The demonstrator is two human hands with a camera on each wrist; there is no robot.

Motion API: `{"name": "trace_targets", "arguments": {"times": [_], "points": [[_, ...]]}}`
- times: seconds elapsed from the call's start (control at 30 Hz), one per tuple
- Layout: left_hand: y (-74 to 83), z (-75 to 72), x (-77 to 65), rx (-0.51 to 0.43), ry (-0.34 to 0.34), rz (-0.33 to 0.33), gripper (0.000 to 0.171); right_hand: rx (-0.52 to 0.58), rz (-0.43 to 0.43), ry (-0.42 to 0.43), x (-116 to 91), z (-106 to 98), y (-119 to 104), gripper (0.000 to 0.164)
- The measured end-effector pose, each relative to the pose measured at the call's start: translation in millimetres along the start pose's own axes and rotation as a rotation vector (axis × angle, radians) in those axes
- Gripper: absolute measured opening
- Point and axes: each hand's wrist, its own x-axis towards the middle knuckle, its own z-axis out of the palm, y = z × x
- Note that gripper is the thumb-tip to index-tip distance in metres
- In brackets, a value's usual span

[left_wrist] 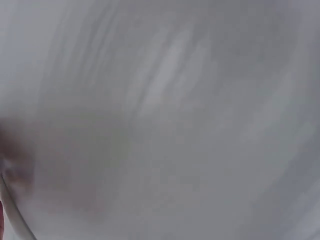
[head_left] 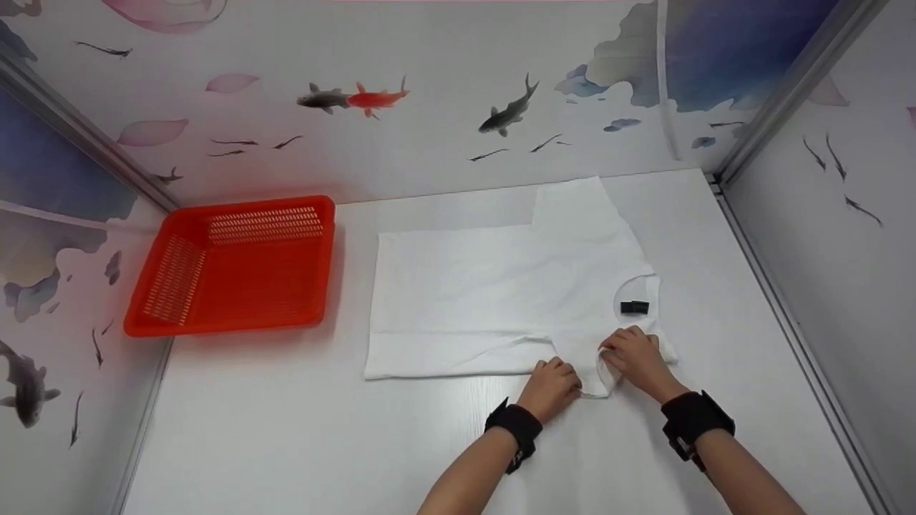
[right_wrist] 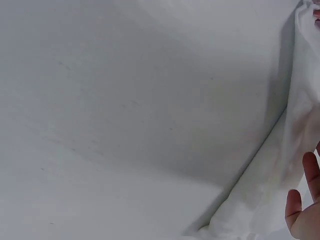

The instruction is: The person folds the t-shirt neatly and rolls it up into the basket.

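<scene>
A white T-shirt (head_left: 458,286) lies spread on the white table, its hem to the left and its neckline to the right. The near side is folded over in a long strip. A black label (head_left: 635,307) shows inside the collar. My left hand (head_left: 549,390) grips the near sleeve at its lower left edge, fingers bent over the cloth. To its right, my right hand (head_left: 639,361) pinches the raised sleeve cloth below the collar. In the right wrist view, some fingers (right_wrist: 311,172) of that hand stand out beside the shirt. The left wrist view is mostly blurred white.
A red plastic basket (head_left: 265,286) with slotted walls stands at the table's left. White panels printed with fish enclose the back and both sides. Bare white table (head_left: 322,429) lies in front of the basket. Each wrist wears a black band (head_left: 698,422).
</scene>
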Motion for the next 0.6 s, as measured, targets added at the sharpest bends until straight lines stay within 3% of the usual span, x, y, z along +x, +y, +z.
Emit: {"name": "trace_targets", "arguments": {"times": [0.13,0.27,0.43,0.6], "points": [[-5.4,-10.2,9.1,-0.103,0.100,-0.030,0.007,0.071,0.045,0.082,3,-9,2,0.004],[-15.3,-23.8,27.5,-0.185,0.216,-0.104,0.007,0.139,0.048,0.248,14,-20,8,0.008],[-27.8,-39.8,56.0,-0.253,0.251,-0.257,0.007,0.174,0.044,0.451,32,-28,15,0.008],[-38.0,-47.9,79.1,-0.255,0.286,-0.404,0.008,0.167,0.114,0.555,52,-30,15,0.005]]}}
